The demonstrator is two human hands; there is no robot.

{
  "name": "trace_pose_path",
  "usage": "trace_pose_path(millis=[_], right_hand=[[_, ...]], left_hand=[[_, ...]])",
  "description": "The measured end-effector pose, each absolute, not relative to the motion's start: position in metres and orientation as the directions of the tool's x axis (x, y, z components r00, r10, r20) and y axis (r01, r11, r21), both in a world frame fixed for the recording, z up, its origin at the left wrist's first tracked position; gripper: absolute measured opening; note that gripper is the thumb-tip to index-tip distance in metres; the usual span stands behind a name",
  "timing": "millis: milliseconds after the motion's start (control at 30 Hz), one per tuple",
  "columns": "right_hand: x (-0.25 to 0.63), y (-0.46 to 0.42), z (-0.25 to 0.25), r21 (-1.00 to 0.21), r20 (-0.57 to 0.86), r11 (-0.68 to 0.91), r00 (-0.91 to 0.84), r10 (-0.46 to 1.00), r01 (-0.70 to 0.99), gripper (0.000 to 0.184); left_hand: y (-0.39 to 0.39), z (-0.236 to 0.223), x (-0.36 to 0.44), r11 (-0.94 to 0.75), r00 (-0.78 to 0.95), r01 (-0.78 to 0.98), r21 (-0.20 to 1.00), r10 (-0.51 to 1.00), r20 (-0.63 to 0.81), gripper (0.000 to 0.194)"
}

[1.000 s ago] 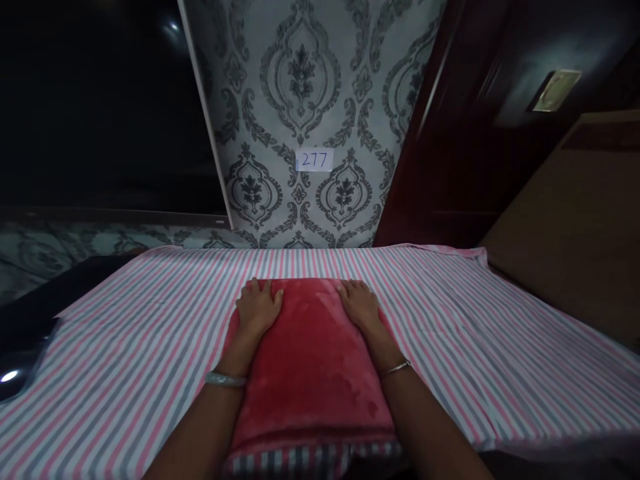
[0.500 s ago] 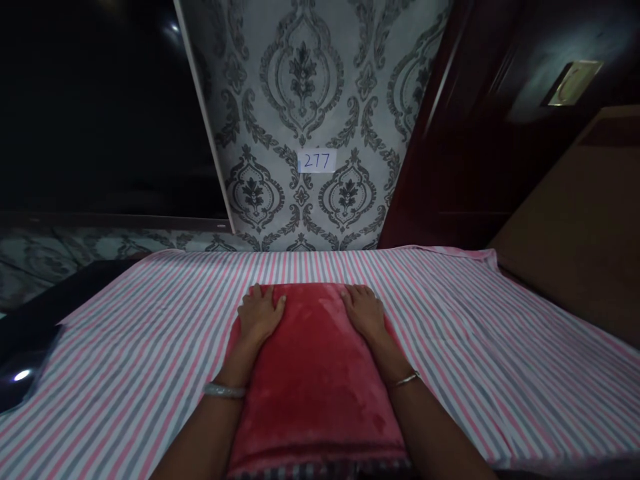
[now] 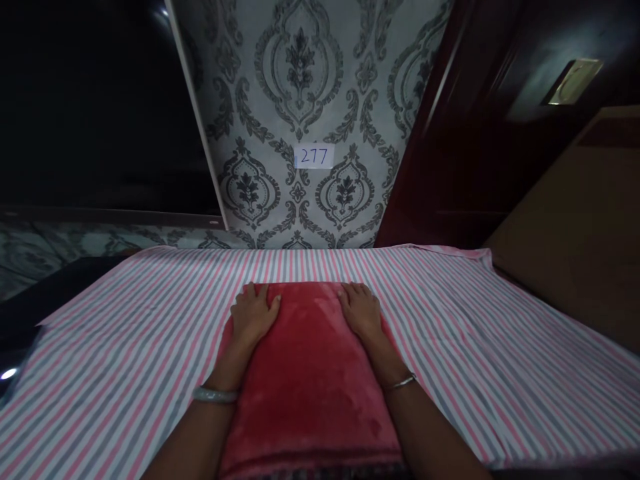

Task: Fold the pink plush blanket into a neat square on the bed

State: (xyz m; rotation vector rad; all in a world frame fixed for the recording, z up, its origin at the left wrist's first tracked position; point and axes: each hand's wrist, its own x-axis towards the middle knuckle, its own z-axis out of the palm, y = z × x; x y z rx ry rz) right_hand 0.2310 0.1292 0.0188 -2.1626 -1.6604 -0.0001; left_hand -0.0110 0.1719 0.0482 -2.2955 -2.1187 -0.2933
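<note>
A folded red plush cloth (image 3: 307,380) lies in front of me on a sheet striped pink, grey and white (image 3: 125,347). My left hand (image 3: 254,313) rests flat on the cloth's far left corner, fingers stretched out. On the far right corner lies my right hand (image 3: 361,311), flat as well with fingers spread. Both hands hold nothing. Each wrist carries a thin bangle.
A grey damask-patterned wall (image 3: 300,100) stands behind the sheet, with a small paper label reading 277 (image 3: 315,157). A dark screen (image 3: 95,113) fills the upper left. Dark red wooden furniture (image 3: 475,153) and a brown panel (image 3: 575,247) stand to the right.
The view shifted slightly. Both hands stay flat on the far corners of the red cloth, barely moved.
</note>
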Motion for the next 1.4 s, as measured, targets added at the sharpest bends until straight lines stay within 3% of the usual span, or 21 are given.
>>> trace_pose_path(millis=[67,133,267,367,567,800,900,1000,1067,1233,1400], right_hand=[[0.229,0.126,0.022,-0.303,0.338,-0.169,0.271,0.901,0.938,0.051],[0.225,0.123,0.025,-0.257,0.420,-0.037,0.146,0.896,0.966,0.056],[0.218,0.123,0.021,-0.211,0.298,0.163,-0.096,0.950,0.964,0.054],[0.217,0.126,0.016,-0.225,0.228,0.142,-0.090,0.970,0.964,0.054],[0.219,0.125,0.019,-0.242,0.247,0.166,-0.105,0.963,0.956,0.051],[0.208,0.110,0.044,-0.203,0.144,0.085,-0.056,0.988,0.975,0.054],[0.202,0.087,0.050,-0.179,0.162,0.101,-0.072,0.984,0.979,0.057],[0.198,0.054,0.044,-0.179,0.187,0.204,-0.171,0.967,0.962,0.061],[0.196,0.034,0.035,-0.197,0.149,0.214,-0.187,0.971,0.957,0.064],[0.191,0.014,0.013,-0.192,0.174,0.174,-0.141,0.975,0.966,0.062],[0.192,0.016,0.008,-0.193,0.194,0.181,-0.143,0.971,0.965,0.060]], left_hand=[[0.172,0.048,-0.011,-0.087,0.070,0.988,0.126,0.988,0.137,0.058],[0.172,0.048,-0.012,-0.088,0.070,0.988,0.128,0.988,0.140,0.059],[0.172,0.049,-0.012,-0.095,0.076,0.987,0.130,0.987,0.143,0.059],[0.172,0.049,-0.013,-0.091,0.070,0.985,0.149,0.988,0.138,0.059],[0.164,0.053,-0.012,-0.105,0.076,0.981,0.162,0.981,0.179,0.057],[0.162,0.087,-0.014,-0.061,0.051,0.981,0.187,0.997,0.057,0.063],[0.139,0.099,-0.023,-0.175,0.153,0.970,0.167,0.979,0.137,0.067],[0.101,0.087,-0.031,-0.382,0.356,0.916,0.119,0.914,0.194,0.065],[0.077,0.068,-0.034,-0.440,0.424,0.893,0.097,0.894,0.146,0.066],[0.055,0.026,-0.034,-0.421,0.414,0.906,0.045,0.902,0.122,0.070],[0.059,0.021,-0.033,-0.432,0.425,0.901,0.039,0.897,0.123,0.070]])
